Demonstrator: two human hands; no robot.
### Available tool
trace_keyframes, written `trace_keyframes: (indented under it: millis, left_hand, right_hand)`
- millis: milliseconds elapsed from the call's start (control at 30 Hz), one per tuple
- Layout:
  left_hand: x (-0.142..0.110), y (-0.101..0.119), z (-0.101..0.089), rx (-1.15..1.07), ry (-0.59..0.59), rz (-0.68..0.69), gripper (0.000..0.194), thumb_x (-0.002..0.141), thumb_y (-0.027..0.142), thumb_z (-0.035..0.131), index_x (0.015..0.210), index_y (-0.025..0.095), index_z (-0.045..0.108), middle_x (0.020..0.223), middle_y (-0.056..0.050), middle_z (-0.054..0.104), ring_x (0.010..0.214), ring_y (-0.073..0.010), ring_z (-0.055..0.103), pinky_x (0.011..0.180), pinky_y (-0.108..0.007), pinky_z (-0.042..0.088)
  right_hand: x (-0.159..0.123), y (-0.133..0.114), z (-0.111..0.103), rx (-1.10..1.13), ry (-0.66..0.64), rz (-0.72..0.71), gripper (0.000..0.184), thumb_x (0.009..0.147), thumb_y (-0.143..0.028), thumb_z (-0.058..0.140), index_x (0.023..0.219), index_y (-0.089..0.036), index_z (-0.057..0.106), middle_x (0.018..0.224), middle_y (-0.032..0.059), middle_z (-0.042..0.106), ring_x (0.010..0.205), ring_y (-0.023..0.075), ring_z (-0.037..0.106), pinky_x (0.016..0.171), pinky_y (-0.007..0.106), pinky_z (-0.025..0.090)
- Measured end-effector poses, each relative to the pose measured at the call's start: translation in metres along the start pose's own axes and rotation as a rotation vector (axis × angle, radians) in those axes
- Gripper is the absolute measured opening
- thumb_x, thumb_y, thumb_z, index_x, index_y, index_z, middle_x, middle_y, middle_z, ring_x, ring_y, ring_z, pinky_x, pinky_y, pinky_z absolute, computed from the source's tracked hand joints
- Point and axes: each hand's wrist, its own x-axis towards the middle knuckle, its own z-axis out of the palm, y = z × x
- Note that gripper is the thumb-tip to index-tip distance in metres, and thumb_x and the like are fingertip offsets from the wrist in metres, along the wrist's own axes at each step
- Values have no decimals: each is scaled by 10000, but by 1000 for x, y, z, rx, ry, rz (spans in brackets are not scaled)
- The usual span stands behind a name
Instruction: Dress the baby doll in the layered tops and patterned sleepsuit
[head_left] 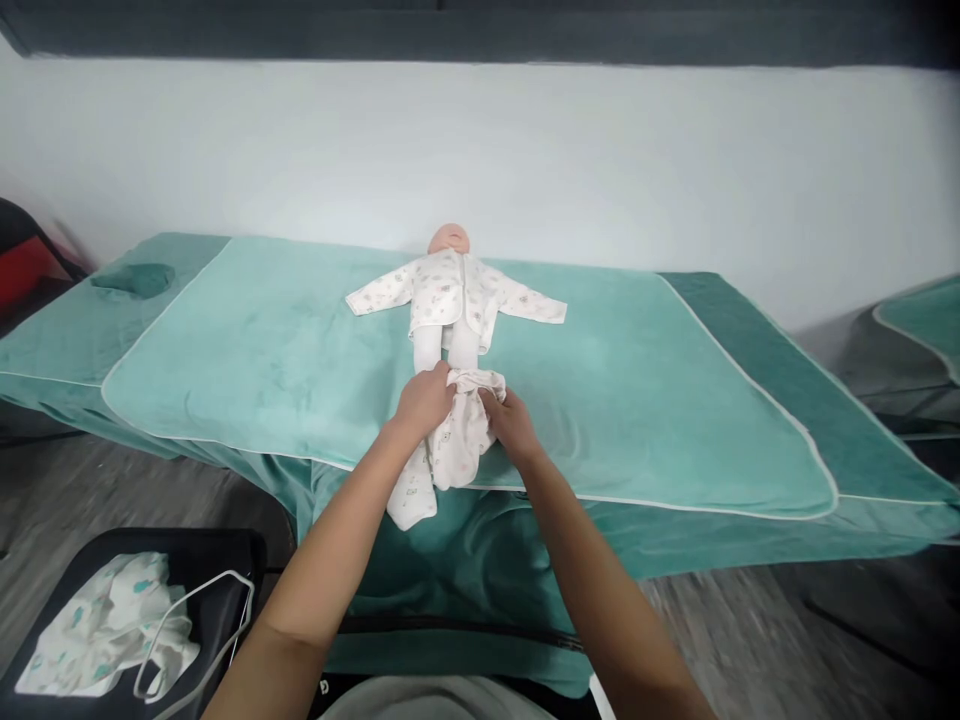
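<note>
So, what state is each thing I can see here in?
Doll: lying on its back
Jacket: on the doll, sleeves spread; fastening too small to tell
Trousers: bunched at the top; whether the doll's feet are inside is hidden
Left hand: gripping the trousers
Right hand: gripping the trousers' other side
Green mat: spread out under the doll
Patterned cloth: crumpled
White loop: lying partly over the cloth

Doll [428, 348] in printed white jacket [437, 292], arms outspread, head toward far edge of bed [285, 340]; bunched printed trousers [457, 445] overhanging near edge.
</note>
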Motion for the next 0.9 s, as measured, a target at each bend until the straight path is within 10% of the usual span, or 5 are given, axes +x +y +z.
trace_keyframes:
  millis: [267,500,900]
  left_hand:
    - [-1,0,-11,-316,-52,43,135,925,324,563,985,215,617,998,-63,717,969,-249,661,824,-328,482]
    - [-7,-12,-34,-940,-467,116,352,779,265,732,1102,176,621,889,-4,644,720,-139,586,667,-267,472]
    - [33,13,-20,-925,137,8,218,778,130,596,989,184,613,858,13,620,736,-124,563,723,-257,447]
  right_hand:
    - [-6,5,-1,224,-14,5,460,849,-567,702,1142,-212,721,1132,65,768,1015,251,690,900,375,534]
    - [-1,-15,1,564,-98,112,364,770,-421,812,1065,-224,734,1014,32,786,881,218,712,800,338,568]
    - [12,-27,6,601,-98,50,448,815,-483,764,1185,-236,714,1221,60,759,1060,260,722,955,400,574]
